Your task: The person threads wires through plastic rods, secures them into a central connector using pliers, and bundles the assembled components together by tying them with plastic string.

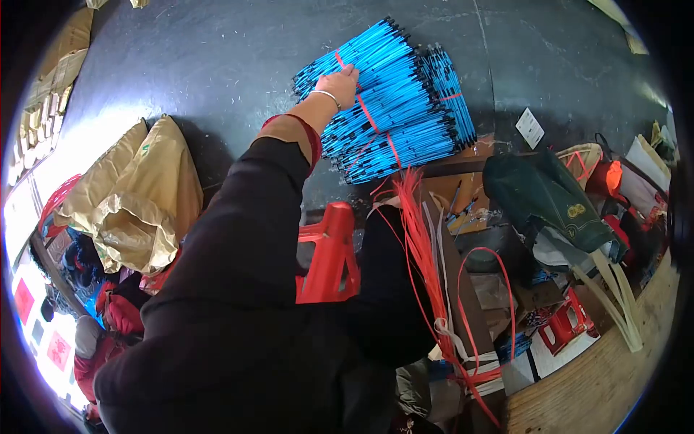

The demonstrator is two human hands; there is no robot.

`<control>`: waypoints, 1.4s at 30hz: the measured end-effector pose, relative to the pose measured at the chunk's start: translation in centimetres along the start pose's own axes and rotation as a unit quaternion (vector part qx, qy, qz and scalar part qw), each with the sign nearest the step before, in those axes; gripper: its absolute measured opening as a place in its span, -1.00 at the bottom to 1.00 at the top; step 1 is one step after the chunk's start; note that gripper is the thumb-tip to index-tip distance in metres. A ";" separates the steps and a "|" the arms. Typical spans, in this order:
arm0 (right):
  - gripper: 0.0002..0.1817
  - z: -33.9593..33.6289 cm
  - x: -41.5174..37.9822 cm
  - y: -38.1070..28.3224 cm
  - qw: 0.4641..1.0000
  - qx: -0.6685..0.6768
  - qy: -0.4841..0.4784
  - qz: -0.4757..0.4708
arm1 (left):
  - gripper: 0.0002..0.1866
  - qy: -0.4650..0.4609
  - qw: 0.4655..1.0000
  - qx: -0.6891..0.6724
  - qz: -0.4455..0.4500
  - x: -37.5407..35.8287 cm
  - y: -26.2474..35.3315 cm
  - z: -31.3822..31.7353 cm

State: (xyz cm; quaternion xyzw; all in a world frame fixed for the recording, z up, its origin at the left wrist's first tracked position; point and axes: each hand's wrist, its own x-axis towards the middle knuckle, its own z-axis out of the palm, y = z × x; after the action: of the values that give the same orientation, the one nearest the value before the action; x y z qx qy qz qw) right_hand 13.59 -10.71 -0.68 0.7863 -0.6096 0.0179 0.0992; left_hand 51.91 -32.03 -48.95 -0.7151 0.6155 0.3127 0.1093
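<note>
Several bundles of thin, pen-like blue sticks (pixel 405 94) with black ends lie stacked on the dark floor, bound with red straps. My left hand (pixel 340 85), with a bracelet at its wrist, reaches out to the upper left bundle (pixel 376 50). Its fingers are curled at that bundle's red strap, though the fingertips are partly hidden. To the right, a narrower bundle (pixel 450 94) of the same sticks leans against the stack. Below the stack hangs a hank of red plastic strips (pixel 416 239). My right hand is out of view.
A tan sack (pixel 148 188) stands open at the left. A red plastic stool (pixel 329 253) is below my forearm. At the right are a dark green bag (pixel 553 199), pale strips (pixel 614 296) and a wooden board (pixel 600 376). A white label (pixel 530 128) lies on the floor (pixel 238 65).
</note>
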 end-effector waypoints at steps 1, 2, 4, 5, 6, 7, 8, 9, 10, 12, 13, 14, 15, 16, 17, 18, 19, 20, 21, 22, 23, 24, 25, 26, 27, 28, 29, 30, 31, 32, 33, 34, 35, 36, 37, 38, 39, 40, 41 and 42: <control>-0.59 0.0 -0.1 0.0 1.000 0.000 0.003 -0.001 | -0.49 -0.025 1.000 -0.005 -0.008 0.3 0.1 -0.9; -0.59 0.0 -0.1 -0.1 1.000 -0.001 0.008 -0.004 | -0.54 -0.050 0.999 -0.011 -0.016 0.5 0.2 -1.4; -0.59 -0.1 -0.3 -0.2 1.000 -0.004 0.013 -0.005 | -0.63 -0.020 1.000 -0.009 -0.009 0.7 0.3 -1.3; -0.59 -0.1 -0.5 -0.2 1.000 -0.006 0.015 -0.006 | -0.64 -0.015 1.000 -0.004 -0.004 0.8 0.2 -0.9; -0.60 -0.1 -0.6 -0.3 1.000 -0.007 0.015 -0.006 | -0.65 -0.009 1.000 0.002 0.001 0.8 0.2 -0.6; -0.60 -0.1 -0.7 -0.3 1.000 -0.008 0.021 -0.005 | -0.67 0.015 1.000 0.007 -0.003 0.4 0.4 -0.5; -0.60 -0.2 -0.9 -0.4 1.000 -0.006 0.025 -0.004 | -0.68 0.047 0.998 -0.019 -0.020 -0.4 0.7 -0.4; -0.60 -0.4 -1.0 -0.3 1.000 -0.006 0.029 -0.006 | -0.68 0.081 0.995 -0.045 -0.035 -1.3 1.3 0.1; -0.60 -0.5 -1.0 -0.3 0.999 -0.010 0.036 -0.010 | -0.69 0.117 0.989 -0.071 -0.048 -2.1 2.0 0.5; -0.60 -0.9 -1.3 -0.5 0.998 -0.024 0.048 -0.027 | -0.56 0.175 0.977 -0.117 -0.036 -5.2 3.4 2.6; -0.60 -0.8 -1.9 -0.5 0.998 -0.019 0.057 -0.021 | -0.52 0.177 0.976 -0.121 -0.025 -7.6 4.3 2.7; -0.60 -0.8 -2.7 -0.6 0.997 -0.027 0.065 -0.029 | -0.49 0.180 0.976 -0.120 -0.015 -9.8 5.1 3.7; -0.56 -0.3 -4.6 -0.7 0.995 0.031 0.073 0.054 | -0.48 0.143 0.977 -0.156 0.005 -12.4 5.5 4.5; -0.53 -0.3 -4.8 -0.9 0.994 0.021 0.080 0.066 | -0.47 0.128 0.976 -0.172 0.027 -15.0 6.0 4.9; -0.50 -0.4 -4.7 -0.8 0.995 -0.016 0.090 0.047 | -0.46 0.059 0.982 -0.180 0.030 -17.5 6.5 5.0; -0.48 -1.2 -4.7 -0.9 0.995 -0.005 0.079 0.057 | -0.47 0.019 0.984 -0.167 0.065 -20.4 6.8 5.8; -0.44 -1.4 -5.3 -0.5 0.995 0.005 0.071 0.065 | -0.49 -0.022 0.983 -0.150 0.101 -22.6 7.1 5.3; -0.49 -0.3 -5.6 -0.3 0.987 0.021 0.122 0.102 | -0.49 -0.069 0.980 -0.141 0.126 -23.9 7.4 4.6; -0.50 -0.5 -5.7 -0.4 0.986 -0.015 0.109 0.125 | -0.50 -0.129 0.972 -0.128 0.150 -26.7 8.4 2.7; -0.50 -0.5 -5.4 -0.1 0.986 0.004 0.139 0.089 | -0.50 -0.199 0.958 -0.112 0.173 -30.3 9.0 2.0; -0.51 -0.4 -5.2 -0.1 0.982 0.040 0.167 0.081 | -0.49 -0.212 0.953 -0.088 0.197 -31.8 9.2 2.1; -0.51 -0.7 -5.0 -0.4 0.977 0.052 0.187 0.084 | -0.46 -0.185 0.935 -0.131 0.272 -33.8 9.2 0.9; -0.50 -0.4 -5.6 0.0 0.965 0.063 0.247 0.062 | -0.45 -0.196 0.928 -0.093 0.301 -34.6 9.0 0.5; -0.52 -0.9 -6.6 -0.4 0.961 0.040 0.267 0.062 | -0.44 -0.197 0.920 -0.050 0.336 -34.4 8.5 1.1; -0.54 -1.6 -8.1 -1.1 0.953 0.037 0.298 0.046 | -0.45 -0.162 0.931 -0.048 0.322 -35.7 8.4 -0.2; -0.57 -2.2 -10.0 -1.3 0.938 0.030 0.344 0.023 | -0.44 -0.116 0.939 -0.070 0.317 -37.5 8.4 -2.3; -0.58 -2.5 -12.9 -1.4 0.939 0.036 0.340 0.043 | -0.45 -0.074 0.946 -0.067 0.308 -38.2 7.7 -3.0; -0.60 -2.6 -16.1 -1.7 0.938 0.043 0.338 0.059 | -0.45 -0.027 0.952 -0.068 0.297 -39.0 7.3 -3.6; -0.61 -2.5 -19.2 -2.1 0.936 0.050 0.341 0.072 | -0.43 -0.014 0.954 -0.059 0.295 -40.1 7.4 -4.7; -0.62 -1.7 -22.6 -2.4 0.935 0.058 0.320 0.145 | -0.42 0.002 0.955 -0.051 0.291 -41.5 7.8 -5.8; -0.60 -1.1 -26.7 -2.4 0.941 0.056 0.271 0.194 | -0.41 0.017 0.957 -0.042 0.287 -42.7 8.4 -6.3; -0.60 -0.3 -30.8 -2.3 0.934 0.040 0.248 0.255 | -0.39 0.091 0.946 -0.049 0.308 -43.6 9.1 -5.9; -0.59 0.4 -34.9 -2.5 0.923 0.029 0.220 0.315 | -0.38 0.162 0.930 -0.055 0.324 -44.3 9.6 -5.2; -0.62 0.8 -38.7 -2.6 0.903 0.020 0.177 0.390 | -0.36 0.233 0.911 -0.062 0.335 -45.1 9.7 -4.4; -0.64 2.0 -43.1 -2.7 0.877 0.032 0.182 0.444 | -0.38 0.308 0.869 -0.017 0.386 -45.7 10.1 -3.0; -0.66 3.7 -47.1 -3.4 0.813 0.072 0.228 0.530 | -0.46 0.157 0.940 -0.039 0.302 -50.4 13.0 -4.0; -0.67 4.7 -49.0 -4.6 0.779 0.139 0.228 0.568 | -0.46 0.121 0.938 -0.031 0.323 -52.5 14.8 -1.9; -0.67 5.6 -50.8 -5.8 0.736 0.200 0.229 0.604 | -0.41 0.247 0.846 0.027 0.472 -55.7 16.0 -0.8; -0.62 6.7 -50.0 -7.4 0.716 0.301 0.232 0.585 | -0.43 0.189 0.804 0.028 0.564 -57.7 17.4 -1.3; -0.57 6.7 -47.2 -10.0 0.706 0.287 0.199 0.616 | -0.43 -0.141 0.756 0.014 0.639 -58.2 20.1 -1.8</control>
State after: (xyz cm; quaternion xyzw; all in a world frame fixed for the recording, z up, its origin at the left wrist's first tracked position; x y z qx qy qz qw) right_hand 10.46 35.52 -15.61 0.2049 -0.8900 0.4048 -0.0453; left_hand 30.66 9.87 -9.04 -0.1017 0.9114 0.3983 -0.0199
